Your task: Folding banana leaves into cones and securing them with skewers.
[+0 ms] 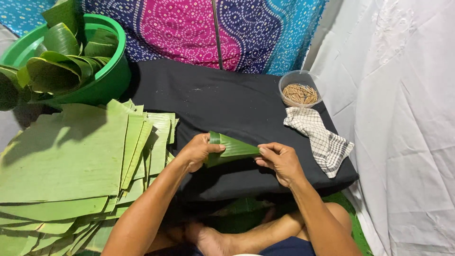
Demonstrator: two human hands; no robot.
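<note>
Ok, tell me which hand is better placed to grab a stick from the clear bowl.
Probably the right hand: it is on the side of the clear bowl of sticks and only pinches the tip of the leaf cone, while the left hand wraps the cone's wide end.

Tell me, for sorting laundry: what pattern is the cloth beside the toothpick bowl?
White cloth with dark checks, head view.

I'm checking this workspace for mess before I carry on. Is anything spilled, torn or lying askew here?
Nothing looks spilled or damaged. The sticks sit inside the clear bowl, the checked cloth lies rumpled beside it on the black cushion, and the cut leaves are fanned loosely. Both hands, left hand and right hand, hold a rolled leaf cone.
</note>
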